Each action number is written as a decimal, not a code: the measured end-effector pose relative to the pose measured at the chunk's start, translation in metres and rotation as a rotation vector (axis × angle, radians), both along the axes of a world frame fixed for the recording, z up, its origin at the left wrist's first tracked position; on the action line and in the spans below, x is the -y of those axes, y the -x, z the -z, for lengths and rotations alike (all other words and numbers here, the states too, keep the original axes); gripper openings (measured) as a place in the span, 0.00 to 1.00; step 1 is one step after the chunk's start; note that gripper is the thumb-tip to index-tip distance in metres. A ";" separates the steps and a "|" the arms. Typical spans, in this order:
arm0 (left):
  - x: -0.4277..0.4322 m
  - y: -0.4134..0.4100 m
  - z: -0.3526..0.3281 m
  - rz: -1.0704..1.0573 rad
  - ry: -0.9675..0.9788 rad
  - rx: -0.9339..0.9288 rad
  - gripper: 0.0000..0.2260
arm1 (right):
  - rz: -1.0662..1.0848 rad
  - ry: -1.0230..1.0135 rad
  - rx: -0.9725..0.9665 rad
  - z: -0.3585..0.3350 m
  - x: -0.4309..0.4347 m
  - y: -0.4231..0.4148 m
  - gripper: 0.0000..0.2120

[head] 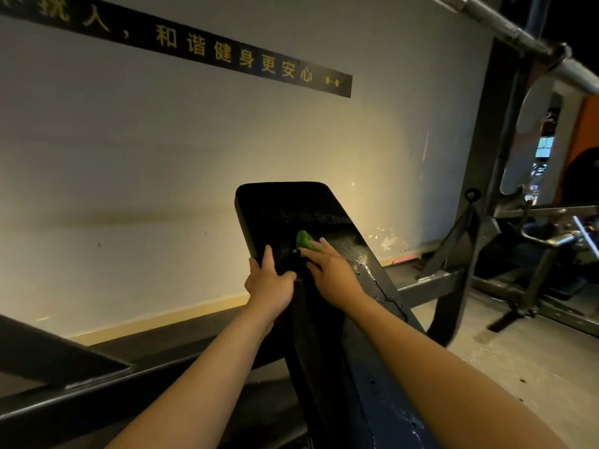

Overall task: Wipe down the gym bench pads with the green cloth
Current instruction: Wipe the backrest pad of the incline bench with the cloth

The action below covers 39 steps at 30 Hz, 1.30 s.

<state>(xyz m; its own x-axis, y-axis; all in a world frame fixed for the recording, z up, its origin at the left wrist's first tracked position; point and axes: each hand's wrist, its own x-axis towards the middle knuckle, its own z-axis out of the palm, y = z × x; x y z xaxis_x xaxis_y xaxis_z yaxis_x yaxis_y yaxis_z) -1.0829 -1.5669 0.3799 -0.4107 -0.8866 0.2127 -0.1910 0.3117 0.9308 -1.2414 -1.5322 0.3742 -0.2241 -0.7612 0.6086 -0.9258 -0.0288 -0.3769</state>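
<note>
Your left hand [269, 281] has its grip closed on the left edge of the black bench pad [291, 205]: the thumb lies across the top face and the fingers curl round the side, out of sight. Your right hand [330, 270] lies flat on the pad just beside it, its grip not closed, fingers nearly straight and pressing down on the green cloth [304, 240]. The cloth is bunched under those fingertips near the middle of the pad, a small crumpled lump showing beyond them. The pad slopes up and away from you towards the pale wall [162, 157]. Its right side glistens with wet specks, and lower down its covering looks cracked along the edge. A black strip [227, 53] with yellow characters runs across the wall above. At the right a dark rack upright [499, 140] carries a steel barbell [518, 34] slanting overhead, and the grey floor [518, 367] shows below it.
</note>
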 end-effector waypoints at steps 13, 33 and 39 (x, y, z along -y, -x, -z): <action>-0.014 0.024 0.015 -0.201 0.258 0.383 0.33 | 0.323 0.050 0.323 -0.006 -0.006 0.053 0.21; -0.007 0.012 0.019 -0.093 0.203 0.131 0.40 | 0.280 0.080 0.277 -0.007 -0.011 0.031 0.27; -0.008 -0.017 0.029 0.081 0.056 -0.086 0.43 | -0.121 0.022 0.173 -0.007 -0.008 -0.033 0.22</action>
